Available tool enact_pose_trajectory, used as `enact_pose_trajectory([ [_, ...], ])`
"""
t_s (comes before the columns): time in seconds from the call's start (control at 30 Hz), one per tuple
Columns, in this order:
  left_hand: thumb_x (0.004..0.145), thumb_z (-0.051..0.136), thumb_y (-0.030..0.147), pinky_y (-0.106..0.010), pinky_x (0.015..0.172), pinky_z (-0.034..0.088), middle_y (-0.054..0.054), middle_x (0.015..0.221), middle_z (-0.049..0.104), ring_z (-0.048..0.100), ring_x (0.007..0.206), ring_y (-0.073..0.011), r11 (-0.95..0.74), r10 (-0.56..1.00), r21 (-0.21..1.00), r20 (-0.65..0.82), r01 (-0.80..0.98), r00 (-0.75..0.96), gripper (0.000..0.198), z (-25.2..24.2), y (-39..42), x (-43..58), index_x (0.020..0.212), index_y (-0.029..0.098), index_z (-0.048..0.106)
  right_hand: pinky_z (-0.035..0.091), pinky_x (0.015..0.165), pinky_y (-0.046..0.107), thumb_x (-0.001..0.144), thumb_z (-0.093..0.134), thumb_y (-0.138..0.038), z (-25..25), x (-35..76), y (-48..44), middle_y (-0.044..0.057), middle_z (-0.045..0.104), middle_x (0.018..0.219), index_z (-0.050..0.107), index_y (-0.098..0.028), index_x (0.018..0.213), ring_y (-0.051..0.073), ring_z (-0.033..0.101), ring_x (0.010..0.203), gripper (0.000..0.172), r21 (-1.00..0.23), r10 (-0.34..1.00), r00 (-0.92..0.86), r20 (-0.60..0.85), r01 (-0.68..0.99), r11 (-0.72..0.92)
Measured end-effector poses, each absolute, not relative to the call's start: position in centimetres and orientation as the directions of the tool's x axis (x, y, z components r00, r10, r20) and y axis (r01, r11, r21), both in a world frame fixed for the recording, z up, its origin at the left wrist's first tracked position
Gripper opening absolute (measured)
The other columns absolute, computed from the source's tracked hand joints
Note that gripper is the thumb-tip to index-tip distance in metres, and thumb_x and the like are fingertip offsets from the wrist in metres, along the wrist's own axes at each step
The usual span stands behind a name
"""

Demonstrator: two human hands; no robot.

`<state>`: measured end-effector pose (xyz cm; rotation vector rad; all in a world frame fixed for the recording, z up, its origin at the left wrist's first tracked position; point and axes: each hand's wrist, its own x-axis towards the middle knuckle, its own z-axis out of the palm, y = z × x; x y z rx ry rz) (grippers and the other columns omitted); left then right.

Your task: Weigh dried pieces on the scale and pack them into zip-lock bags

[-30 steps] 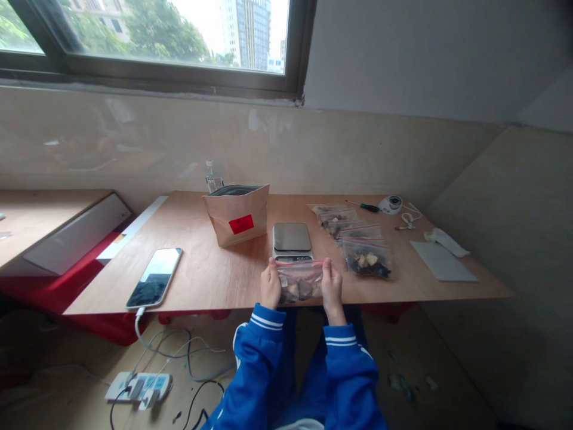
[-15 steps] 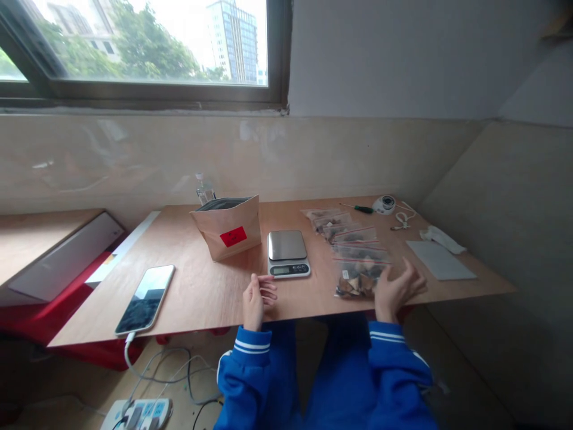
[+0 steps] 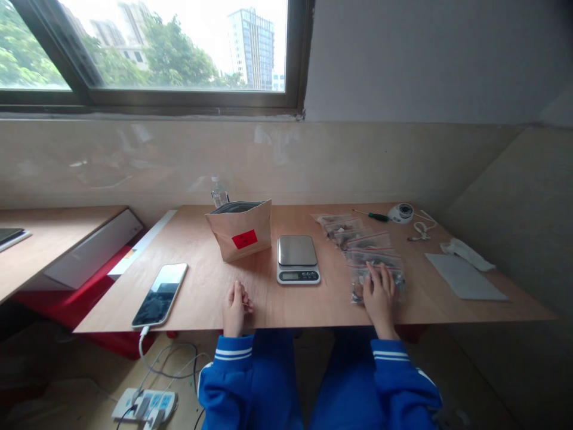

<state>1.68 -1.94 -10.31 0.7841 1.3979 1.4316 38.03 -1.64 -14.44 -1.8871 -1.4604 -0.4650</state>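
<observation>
My left hand (image 3: 236,304) rests near the table's front edge, fingers curled in, with nothing visible in it. My right hand (image 3: 380,295) lies over the nearest clear zip bag (image 3: 358,276), fingers stretched out on top and partly covering it. Dark, brownish pieces inside that bag are mostly hidden. Behind it a row of several similar zip bags (image 3: 342,228) overlaps toward the back. Between my hands, farther in, stands a small digital kitchen scale (image 3: 297,251) with a bare steel plate. To its left is an upright brown paper pouch (image 3: 239,239), its top open and a red label on the front.
A phone (image 3: 161,294) on a charging cable lies at left. A plastic bottle (image 3: 219,190) stands behind the pouch. A green-handled screwdriver (image 3: 378,217), a white dome camera (image 3: 401,213) and a white sheet (image 3: 465,276) occupy the right side. Below is a power strip (image 3: 145,406).
My right hand has come down from beside the front zip bag onto it. My left hand has drawn away from the scale to the left, its fingers curling. The view has shifted slightly.
</observation>
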Motion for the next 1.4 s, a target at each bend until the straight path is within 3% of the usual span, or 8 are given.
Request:
enact_pose_trajectory([
  [0.13,0.067,0.064,0.06,-0.035,0.074,0.053,-0.009,0.098,0.061,0.062,0.091,-0.0221,0.011,0.869,0.995,0.037,0.095,-0.493,0.052,-10.6,1.1,-1.7,0.095,0.017,0.056,0.039,0.101,0.051,0.093,0.037,-0.032,-14.6,37.8,-2.1,0.013,0.046,0.14,0.059,-0.02,0.126,0.031,0.039,0.13,0.041,-0.31,0.664,0.284,0.691,0.947,-0.083],
  [0.23,0.064,0.072,0.049,-0.049,0.103,0.038,-0.02,0.138,0.039,0.042,0.127,-0.033,0.031,0.831,0.953,0.142,0.3,-0.538,0.078,-10.1,4.9,-3.9,0.126,0.014,0.041,0.039,0.1,0.052,0.093,0.038,-0.032,-14.6,37.7,-2.2,0.011,0.047,0.14,0.062,-0.023,0.122,0.031,0.04,0.13,0.039,-0.305,0.672,0.285,0.684,0.948,-0.092],
  [0.33,0.057,0.08,0.038,-0.044,0.116,0.014,-0.026,0.15,0.015,0.013,0.142,-0.033,0.048,0.87,0.926,0.146,0.375,-0.471,0.106,-9.4,8.5,-5.8,0.138,0.007,0.018,0.038,0.1,0.053,0.092,0.038,-0.031,-14.5,37.7,-2.2,0.01,0.049,0.138,0.065,-0.025,0.119,0.031,0.042,0.129,0.038,-0.3,0.677,0.292,0.675,0.948,-0.109],
  [0.43,0.061,0.079,0.03,-0.043,0.116,0.013,-0.025,0.152,0.008,0.008,0.143,-0.0321,0.013,0.923,0.929,0.131,0.37,-0.361,0.106,-8.7,10.7,-7.4,0.139,0.007,0.011,0.039,0.1,0.052,0.092,0.038,-0.031,-14.4,37.6,-2.1,0.011,0.051,0.136,0.066,-0.024,0.117,0.031,0.042,0.128,0.038,-0.295,0.668,0.289,0.686,0.949,-0.107],
  [0.6,0.061,0.079,0.018,-0.04,0.107,0.034,-0.013,0.134,0.047,0.041,0.13,-0.0277,-0.082,0.978,0.943,0.139,0.323,-0.157,0.085,-7.5,11.9,-8.4,0.131,0.011,0.03,0.039,0.1,0.051,0.091,0.038,-0.027,-14.2,37.3,-2.2,0.01,0.052,0.135,0.067,-0.024,0.115,0.03,0.041,0.129,0.038,-0.294,0.665,0.287,0.689,0.95,-0.106],
  [0.8,0.052,0.084,0.024,-0.04,0.084,0.052,-0.008,0.101,0.065,0.063,0.096,-0.0247,-0.056,0.984,0.964,0.097,0.258,-0.149,0.072,-7.5,11.8,-6.4,0.113,0.012,0.048,0.039,0.099,0.051,0.091,0.039,-0.026,-14.1,37.2,-2.3,0.013,0.05,0.136,0.066,-0.02,0.116,0.031,0.041,0.129,0.038,-0.274,0.672,0.285,0.684,0.954,-0.125],
  [1.17,0.049,0.083,0.033,-0.043,0.086,0.051,-0.011,0.096,0.071,0.065,0.094,-0.0309,-0.024,0.998,0.969,0.038,0.247,-0.055,0.054,-7.1,9.4,-4.1,0.097,0.016,0.066,0.021,0.107,0.056,0.09,0.032,-0.021,-13.0,37.6,-2.3,0.008,0.048,0.14,0.051,-0.021,0.132,0.029,0.034,0.133,0.046,-0.03,0.792,0.157,0.589,0.984,-0.173],
  [1.4,0.054,0.079,0.042,-0.052,0.106,0.035,-0.021,0.139,0.041,0.039,0.131,-0.0365,-0.071,0.986,0.896,0.13,0.437,-0.106,0.092,-7.6,6.4,-4.4,0.132,0.013,0.04,0.027,0.099,0.055,0.087,0.037,-0.033,-11.0,41.7,-0.6,0.015,0.063,0.102,0.061,-0.016,0.1,0.03,0.051,0.105,0.033,0.021,0.823,0.114,0.557,0.988,-0.151],
])
